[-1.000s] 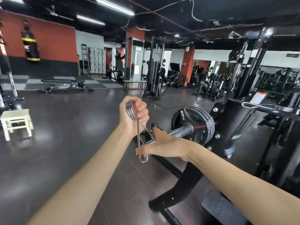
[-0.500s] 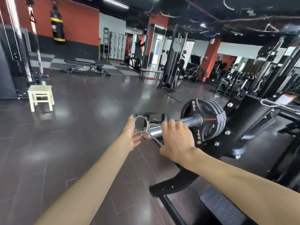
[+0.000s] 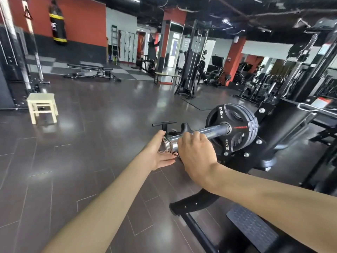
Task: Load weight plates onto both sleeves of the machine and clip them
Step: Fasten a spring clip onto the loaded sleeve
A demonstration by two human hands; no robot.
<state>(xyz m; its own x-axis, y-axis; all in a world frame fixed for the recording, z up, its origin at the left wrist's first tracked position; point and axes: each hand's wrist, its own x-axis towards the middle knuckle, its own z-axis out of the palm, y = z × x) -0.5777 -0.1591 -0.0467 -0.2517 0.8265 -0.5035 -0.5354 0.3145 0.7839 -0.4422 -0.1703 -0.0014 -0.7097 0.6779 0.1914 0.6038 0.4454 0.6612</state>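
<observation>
Plates [image 3: 232,127] marked "2.5 KG" sit on the sleeve [image 3: 209,132]; the right hand [image 3: 196,152] grips the spring clip [image 3: 166,145], the left hand [image 3: 160,152] flat against it.

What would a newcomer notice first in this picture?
Most striking are the two bare hands at the centre: the right hand grips the spring clip on the tip of the chrome sleeve, with the left hand open against its end. Further along sit black weight plates; a black punching bag hangs far left.

A dark glossy tiled floor [image 3: 76,161] is seen; a punching bag [image 3: 58,22] is hung against a red wall [image 3: 85,19]; a pale stool [image 3: 42,107] is placed left.
</observation>
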